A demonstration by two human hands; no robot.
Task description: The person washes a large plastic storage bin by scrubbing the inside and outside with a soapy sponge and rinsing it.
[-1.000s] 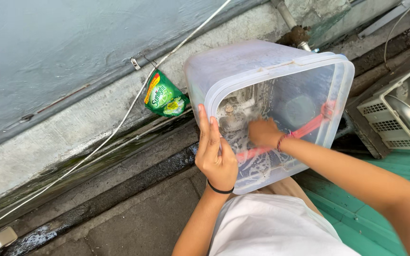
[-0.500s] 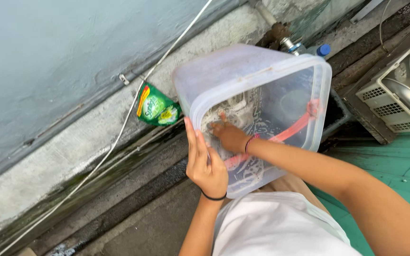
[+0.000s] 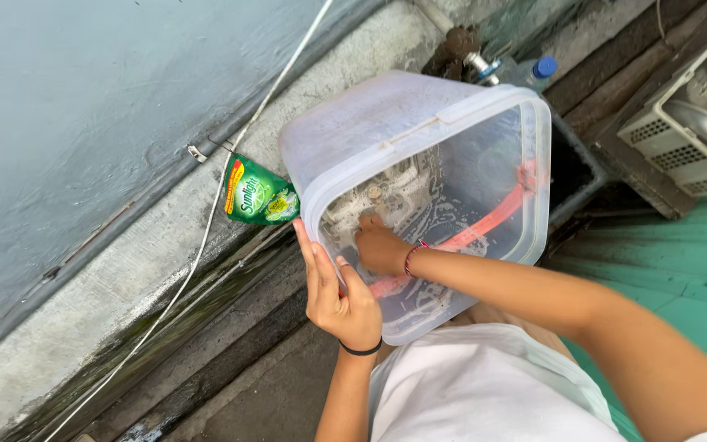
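Both hands on clear tub (image 3: pixel 419 131) by grey wall (image 3: pixel 83 98): left hand (image 3: pixel 339 296) fingers grasping rim, right hand (image 3: pixel 380 248) fingers flat inside.

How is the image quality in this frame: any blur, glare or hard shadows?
Head view: soft, even daylight, no hard shadows; the clear plastic bin is cloudy with suds, so the right hand inside looks hazy; the left hand on its rim is sharp; straight edges bow slightly near the corners.

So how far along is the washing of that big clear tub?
Midway, it seems. Suds already streak the inside of the clear plastic tub, so soaping is under way. The left hand steadies its rim while the right hand rubs the inner wall. No water is visibly running, so rinsing probably remains. The green soap pouch lies beside it.
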